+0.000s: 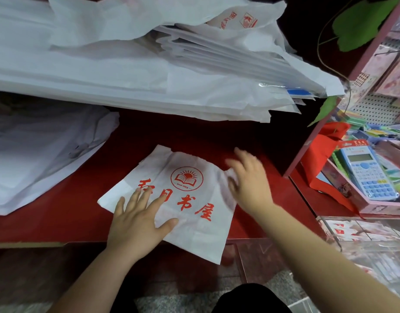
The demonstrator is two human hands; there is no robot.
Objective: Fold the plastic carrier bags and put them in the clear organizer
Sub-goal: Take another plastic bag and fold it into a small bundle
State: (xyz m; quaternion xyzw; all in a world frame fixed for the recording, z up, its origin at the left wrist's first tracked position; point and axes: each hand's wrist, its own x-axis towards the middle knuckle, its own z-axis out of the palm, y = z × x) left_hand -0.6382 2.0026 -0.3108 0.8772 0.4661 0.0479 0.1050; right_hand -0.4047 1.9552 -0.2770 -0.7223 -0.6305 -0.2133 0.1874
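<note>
**A:** Where are the hands?

**B:** The left grip (138,220) lies flat, fingers spread wide, pressing a white bag (190,199) with red print onto the red bench (59,211). The right grip (248,181) is at the bag's right edge. It is blurred, so I cannot tell whether it pinches the plastic.

**A:** How far along is the job?

**B:** Early, I judge. This 1 bag looks partly folded and not yet stored. A large pile of unfolded bags (127,75) lies behind it. The clear organizer (366,249), at the right, seems to hold a few folded ones.
</note>
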